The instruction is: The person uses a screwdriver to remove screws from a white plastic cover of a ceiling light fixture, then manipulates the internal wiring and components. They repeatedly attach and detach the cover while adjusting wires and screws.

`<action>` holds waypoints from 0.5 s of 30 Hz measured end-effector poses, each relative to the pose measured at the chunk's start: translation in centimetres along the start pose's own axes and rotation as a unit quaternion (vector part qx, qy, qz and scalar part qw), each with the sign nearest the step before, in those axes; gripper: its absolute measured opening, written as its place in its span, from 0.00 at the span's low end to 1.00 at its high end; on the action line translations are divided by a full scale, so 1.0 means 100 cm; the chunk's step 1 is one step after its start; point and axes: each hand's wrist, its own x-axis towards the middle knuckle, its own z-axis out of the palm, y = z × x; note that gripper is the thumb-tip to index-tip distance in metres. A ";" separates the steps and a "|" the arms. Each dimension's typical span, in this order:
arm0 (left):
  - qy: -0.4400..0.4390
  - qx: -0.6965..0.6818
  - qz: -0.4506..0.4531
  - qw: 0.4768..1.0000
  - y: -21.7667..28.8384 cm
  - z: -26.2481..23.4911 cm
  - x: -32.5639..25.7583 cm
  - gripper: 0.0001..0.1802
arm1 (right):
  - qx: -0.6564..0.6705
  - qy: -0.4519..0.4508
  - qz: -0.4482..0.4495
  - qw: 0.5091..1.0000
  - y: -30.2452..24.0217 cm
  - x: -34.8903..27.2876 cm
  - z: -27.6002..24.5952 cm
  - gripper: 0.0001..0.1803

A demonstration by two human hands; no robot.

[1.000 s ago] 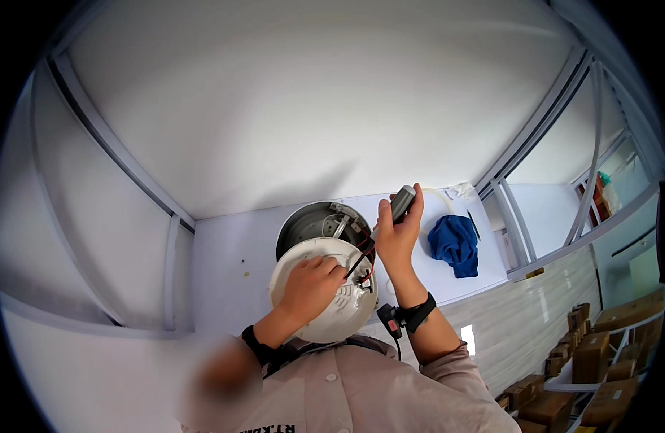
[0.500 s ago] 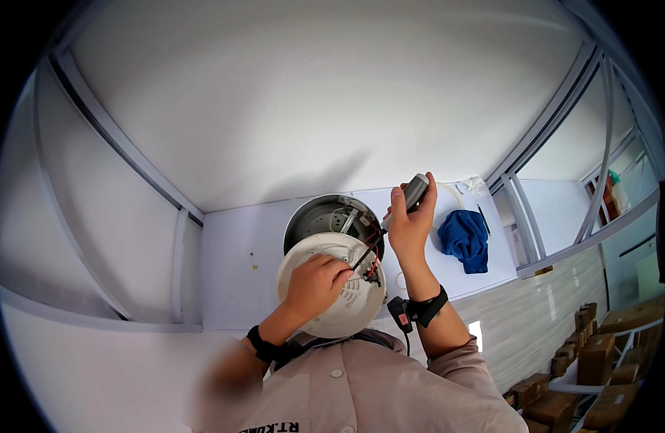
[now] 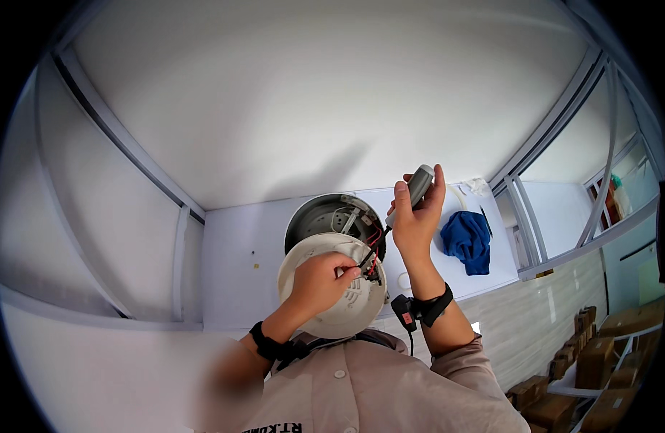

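Observation:
My left hand (image 3: 322,279) grips a round white ceiling-lamp cover (image 3: 338,307), fingers near its red and black wires (image 3: 373,249). Just behind the cover lies a round grey metal lamp base (image 3: 324,215) on the white table (image 3: 231,267). My right hand (image 3: 416,216) holds a grey-handled screwdriver (image 3: 417,186) upright; its dark shaft points down into the wires at the cover's edge. Both wrists wear black straps.
A blue cloth (image 3: 467,239) lies on the table to the right, with a small white ring (image 3: 403,280) near my right forearm. White wall panels with grey frames surround the table. Brown cardboard boxes (image 3: 596,361) are stacked at lower right.
My right hand with the screwdriver has risen slightly and the view has shifted; my left hand stays on the lamp cover, fingers now at the wires.

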 end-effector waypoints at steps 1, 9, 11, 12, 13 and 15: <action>-0.009 0.000 -0.001 1.000 0.003 0.000 0.002 0.11 | 0.007 -0.010 -0.003 1.000 -0.002 0.000 0.002 0.42; -0.039 -0.005 -0.034 0.999 0.002 0.007 0.005 0.10 | -0.004 -0.088 -0.048 0.995 -0.003 -0.001 0.020 0.40; -0.045 -0.017 -0.035 0.998 -0.001 0.009 0.006 0.10 | -0.004 -0.094 -0.042 0.995 -0.010 -0.004 0.023 0.40; -0.043 -0.029 -0.029 0.998 -0.001 0.009 0.007 0.09 | 0.000 -0.090 -0.043 0.995 -0.012 -0.004 0.025 0.40; -0.043 -0.041 -0.022 0.998 0.000 0.008 0.007 0.09 | 0.004 -0.084 -0.044 0.995 -0.013 -0.005 0.025 0.40; -0.039 -0.061 -0.002 0.997 -0.001 0.007 0.007 0.09 | 0.003 -0.055 -0.098 0.994 -0.016 -0.009 0.023 0.40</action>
